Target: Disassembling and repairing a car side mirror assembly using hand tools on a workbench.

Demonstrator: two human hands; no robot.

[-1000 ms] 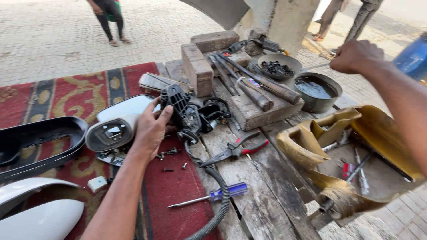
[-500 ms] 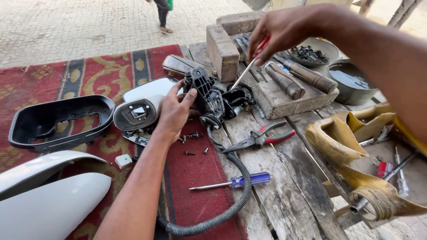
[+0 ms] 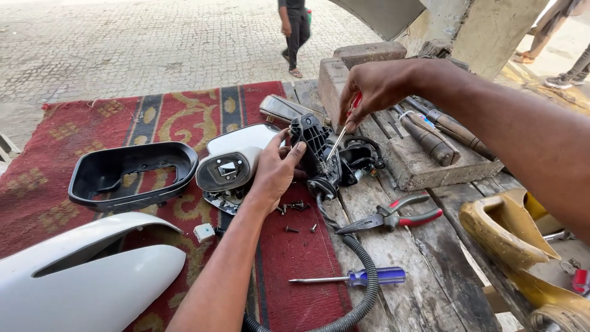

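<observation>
Head view, change: the right hand [image 3: 375, 86] has come in from the far side of the bench, now pinching a red-handled screwdriver [image 3: 344, 126] with its tip set into the black mirror mechanism [image 3: 322, 157].
Left hand [image 3: 276, 172]: stays clasped on the mechanism's near side, steadying it.
Meaning: picking a tool looks finished; work on a screw looks under way.
Mechanism: black, ribbed, upright at the edge of the red rug [image 3: 123, 123], a corrugated cable [image 3: 362, 270] trailing from it.
Nearby: loose screws [image 3: 295, 209], red pliers [image 3: 393, 216], blue screwdriver [image 3: 359, 278].
</observation>
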